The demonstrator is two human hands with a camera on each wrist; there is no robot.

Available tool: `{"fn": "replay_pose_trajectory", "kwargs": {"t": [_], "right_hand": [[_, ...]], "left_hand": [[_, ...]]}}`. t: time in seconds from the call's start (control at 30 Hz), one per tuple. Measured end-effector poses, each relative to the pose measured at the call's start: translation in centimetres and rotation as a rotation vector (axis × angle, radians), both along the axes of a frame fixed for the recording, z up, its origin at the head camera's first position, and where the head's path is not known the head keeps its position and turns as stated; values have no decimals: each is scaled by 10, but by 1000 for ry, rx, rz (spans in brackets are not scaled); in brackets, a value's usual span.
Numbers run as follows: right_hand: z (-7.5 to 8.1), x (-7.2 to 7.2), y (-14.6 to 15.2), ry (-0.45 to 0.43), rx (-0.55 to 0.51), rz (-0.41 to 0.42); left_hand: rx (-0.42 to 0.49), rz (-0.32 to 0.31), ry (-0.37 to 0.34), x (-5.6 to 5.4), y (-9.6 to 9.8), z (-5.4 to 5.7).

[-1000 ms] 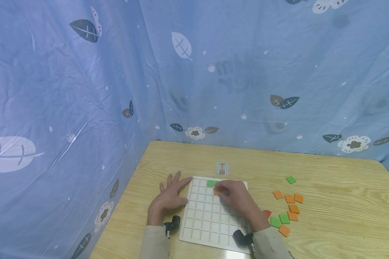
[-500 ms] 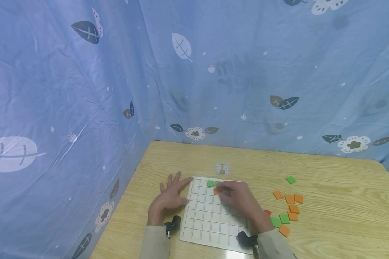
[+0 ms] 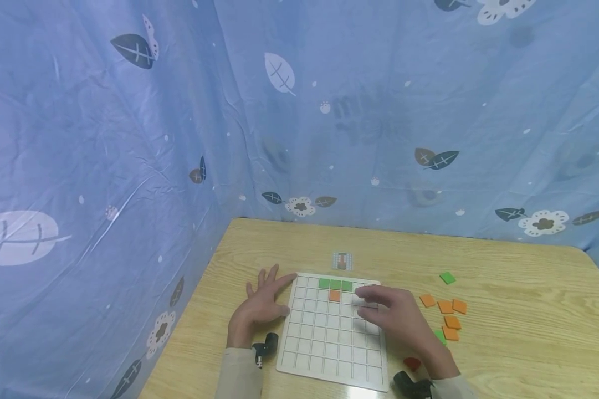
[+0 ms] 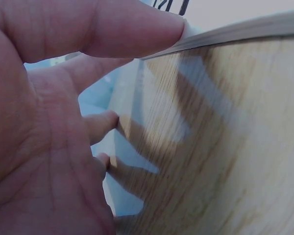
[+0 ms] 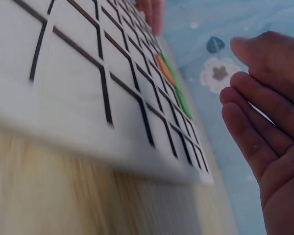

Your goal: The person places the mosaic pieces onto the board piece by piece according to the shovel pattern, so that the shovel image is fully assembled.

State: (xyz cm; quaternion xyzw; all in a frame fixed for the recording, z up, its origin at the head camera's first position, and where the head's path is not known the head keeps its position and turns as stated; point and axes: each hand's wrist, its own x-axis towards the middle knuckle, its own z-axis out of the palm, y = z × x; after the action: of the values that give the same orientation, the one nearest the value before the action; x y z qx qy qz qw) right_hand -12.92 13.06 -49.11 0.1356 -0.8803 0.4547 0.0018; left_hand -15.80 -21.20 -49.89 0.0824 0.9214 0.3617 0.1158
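Observation:
A white grid board [image 3: 324, 349] lies on the wooden table. Three green square tiles [image 3: 336, 284] sit side by side in its far row, and one orange tile [image 3: 334, 296] fills the cell below the middle one. My left hand [image 3: 259, 303] rests at the board's left side, fingers spread; in the left wrist view its thumb [image 4: 137, 34] touches the board's edge. Over the board's right side is my right hand [image 3: 394, 313], fingers loosely bent and apart with nothing between them. The right wrist view shows that hand [image 5: 269, 98] raised off the board's surface.
Loose orange tiles [image 3: 445, 307] and green tiles [image 3: 447, 277] lie on the table to the right. A red piece [image 3: 411, 363] lies near the board's right edge, beside my right wrist. Behind the board is a small pattern card [image 3: 342, 261]. A blue curtain [image 3: 359, 111] hangs around the table.
My right hand has let go of the orange tile and moved right, uncovering it and the third green tile. My left hand has stayed in place.

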Motion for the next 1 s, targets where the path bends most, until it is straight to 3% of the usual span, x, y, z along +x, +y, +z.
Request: {"fn": "replay_pose_trajectory", "kwargs": {"t": [0.17,0.43,0.83,1.0], "right_hand": [[4,11,24,5,-22,-20],[3,26,67,50,-95,16],[-5,41,135,0,-117,-64],[-7,43,158,-33,-54,-128]], "left_hand": [[2,2,-3,0,-1,0],[-9,-3,0,-2,-1,-3],[-10,-3,5,-1,-1,-4],[-8,-3,6,0,-1,-1]]}}
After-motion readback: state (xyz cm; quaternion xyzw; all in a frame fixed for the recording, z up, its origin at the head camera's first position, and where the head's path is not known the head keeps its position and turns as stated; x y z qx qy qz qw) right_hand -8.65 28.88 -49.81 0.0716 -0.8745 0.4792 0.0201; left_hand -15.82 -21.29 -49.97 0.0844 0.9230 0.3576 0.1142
